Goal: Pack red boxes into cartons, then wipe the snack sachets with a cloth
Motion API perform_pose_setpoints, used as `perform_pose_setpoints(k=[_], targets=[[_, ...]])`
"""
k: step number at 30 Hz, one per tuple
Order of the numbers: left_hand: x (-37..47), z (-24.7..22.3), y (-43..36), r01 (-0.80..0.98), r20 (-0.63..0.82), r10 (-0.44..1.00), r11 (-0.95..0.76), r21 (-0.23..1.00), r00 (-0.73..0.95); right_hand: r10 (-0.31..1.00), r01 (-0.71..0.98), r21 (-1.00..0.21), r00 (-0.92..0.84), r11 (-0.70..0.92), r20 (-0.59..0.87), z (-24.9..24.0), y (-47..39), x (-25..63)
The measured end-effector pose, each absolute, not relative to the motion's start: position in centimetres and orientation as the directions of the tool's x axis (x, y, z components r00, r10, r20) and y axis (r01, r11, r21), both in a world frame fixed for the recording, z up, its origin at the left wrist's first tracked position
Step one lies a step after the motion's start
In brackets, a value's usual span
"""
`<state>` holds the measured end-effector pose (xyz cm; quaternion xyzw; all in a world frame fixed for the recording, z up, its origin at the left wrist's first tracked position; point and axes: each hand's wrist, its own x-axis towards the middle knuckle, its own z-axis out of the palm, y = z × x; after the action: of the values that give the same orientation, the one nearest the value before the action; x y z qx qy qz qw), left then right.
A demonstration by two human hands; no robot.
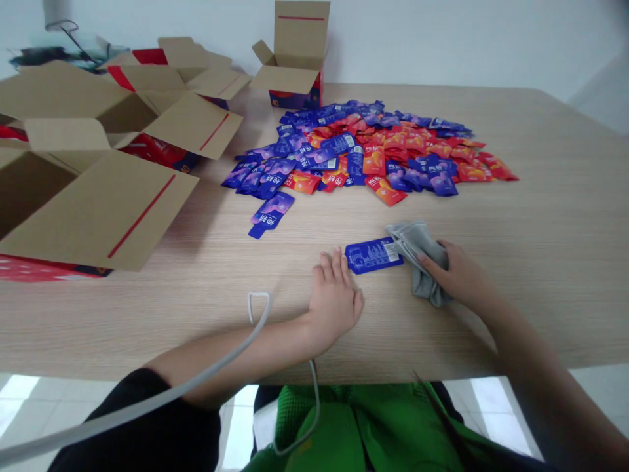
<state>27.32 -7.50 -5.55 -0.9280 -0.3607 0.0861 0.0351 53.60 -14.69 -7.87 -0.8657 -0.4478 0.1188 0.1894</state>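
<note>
A blue sachet [371,255] lies on the table with its printed, barcoded side up. My left hand [334,301] rests on the tabletop, fingers stretched out and their tips at the sachet's left end. Bunched in my right hand [459,272] is a grey cloth [420,259], whose edge covers the sachet's right end. A second sachet, blue and purple [272,213], lies by itself up and to the left. Behind these spreads a heap of red-orange and blue sachets [373,157].
Open cardboard boxes [157,210] crowd the left side, flaps spread over the table [540,262]. Another open box [295,78] stands at the back behind the heap. A white cable [196,380] crosses in front of my left forearm.
</note>
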Motion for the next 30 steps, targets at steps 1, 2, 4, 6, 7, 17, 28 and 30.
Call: perform_pose_setpoints(k=[1, 2, 4, 6, 7, 17, 28, 30], targets=[[27.3, -5.5, -7.5, 0.662, -0.137, 0.674, -0.739, -0.13, 0.726, 0.803, 0.697, -0.446, 0.589, -0.562, -0.091, -7.7, -14.7, 53.9], [27.3, -5.6, -7.5, 0.66, -0.138, 0.673, -0.739, -0.131, 0.726, 0.784, 0.658, -0.47, 0.605, -0.589, -0.135, -7.3, -14.7, 54.2], [27.3, -5.6, -7.5, 0.662, -0.135, 0.675, -0.738, -0.13, 0.726, 0.759, 0.601, -0.527, 0.636, -0.601, -0.14, -6.3, -15.2, 54.9], [27.3, -5.6, -7.5, 0.663, -0.13, 0.674, -0.738, -0.124, 0.727, 0.718, 0.598, -0.565, 0.696, -0.568, 0.014, -4.9, -16.0, 55.4], [27.3, -5.6, -7.5, 0.662, -0.131, 0.673, -0.74, -0.122, 0.728, 0.682, 0.621, -0.562, 0.72, -0.546, 0.132, -4.3, -16.4, 55.6], [27.3, -5.4, -7.3, 0.65, -0.148, 0.669, -0.743, -0.158, 0.729, 0.983, 0.924, -0.348, 0.182, -0.159, 0.033, -5.0, -17.0, 54.6], [27.4, -5.4, -7.4, 0.66, -0.158, 0.673, -0.74, -0.13, 0.723, 0.88, 0.883, 0.026, 0.463, -0.468, 0.107, -8.4, -16.5, 55.0], [27.4, -5.3, -7.4, 0.667, -0.163, 0.678, -0.735, -0.124, 0.717, 0.86, 0.868, 0.039, 0.481, -0.494, 0.172, -8.9, -16.2, 54.8]])
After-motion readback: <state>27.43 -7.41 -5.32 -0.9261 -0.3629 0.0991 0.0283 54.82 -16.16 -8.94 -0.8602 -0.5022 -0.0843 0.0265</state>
